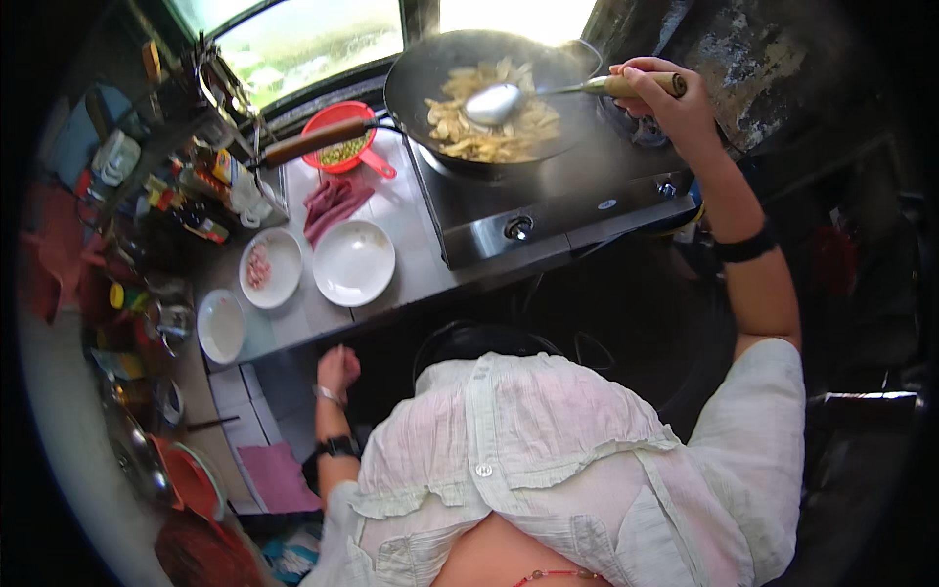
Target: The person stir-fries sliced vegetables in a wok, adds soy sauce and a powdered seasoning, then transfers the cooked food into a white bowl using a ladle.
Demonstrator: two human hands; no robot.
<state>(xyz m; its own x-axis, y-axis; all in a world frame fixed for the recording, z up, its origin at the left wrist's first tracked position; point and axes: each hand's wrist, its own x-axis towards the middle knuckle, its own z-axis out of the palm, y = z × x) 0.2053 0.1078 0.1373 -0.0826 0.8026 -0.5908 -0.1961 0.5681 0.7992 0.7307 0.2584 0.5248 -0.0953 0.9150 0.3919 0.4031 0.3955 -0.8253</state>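
Observation:
A metal cooking ladle [492,104] with a wooden handle is gripped in my right hand [671,103]. Its bowl rests among pale, browned slices of food [506,143] inside a dark wok [411,73]. Steam rises around the wok, which sits on a gas stove [484,238] and points its long wooden handle [319,141] to the left. Loosely curled and holding nothing that I can see, my left hand [339,367] hangs just off the counter's front edge. Nearest to it are an empty white bowl [353,264] and a white plate [221,326].
Left of the stove, a red strainer [337,114] contains green pieces, beside a dark pink cloth [334,205]. Another white bowl [286,282] has chopped pinkish bits in it. Bottles [202,220] crowd the left side. A second burner [645,132] is under my right hand.

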